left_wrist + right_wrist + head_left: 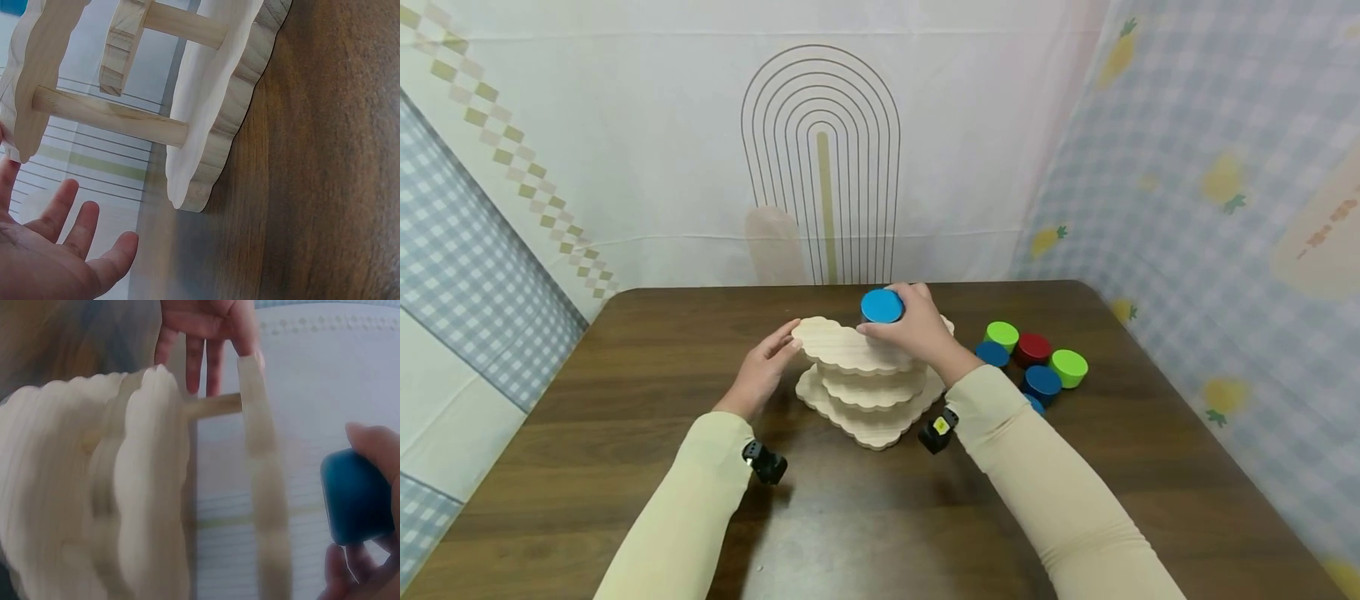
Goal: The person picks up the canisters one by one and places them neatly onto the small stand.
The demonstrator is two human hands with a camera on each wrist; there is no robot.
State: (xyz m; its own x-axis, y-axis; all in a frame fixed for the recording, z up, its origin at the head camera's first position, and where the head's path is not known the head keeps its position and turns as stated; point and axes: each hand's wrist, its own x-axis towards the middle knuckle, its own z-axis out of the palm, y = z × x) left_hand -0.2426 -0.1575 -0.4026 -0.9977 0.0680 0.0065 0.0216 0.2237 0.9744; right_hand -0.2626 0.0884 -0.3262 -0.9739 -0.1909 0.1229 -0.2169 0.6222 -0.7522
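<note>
Left hand: placed at left end of top tier; thumb and forefinger apparently pinching the edge, remaining fingers extended and apart from the wood.
Wooden stand: upright on counter, between both hands; scalloped tiers at three levels, joined by round pegs.
Stand assembly: judged complete, as far as visible.
Held blue cylinder: raised above top tier, apart from it in right wrist view; not yet set down.
Right hand: gripping held blue cylinder between thumb and fingers.
Right of stand: left blue cylinder, rear green cylinder, red cylinder, near blue cylinder partly hidden by right sleeve, middle blue cylinder, front green cylinder; grouped closely on counter.
Progress: judged early; one cylinder in hand, six visible on counter and not yet taken up.
Hidden parts of stand: contents, if any, cannot be told.
Left cloth: blue-and-white check, hung beside counter.
Rear cloth: white, hung behind counter; diamond strip at left, nested arch print near middle.
Counter surface: dark brown wood grain, rounded rear corners, pale glare toward near side.
Right cloth: pale blue check with yellow pineapple prints.
</note>
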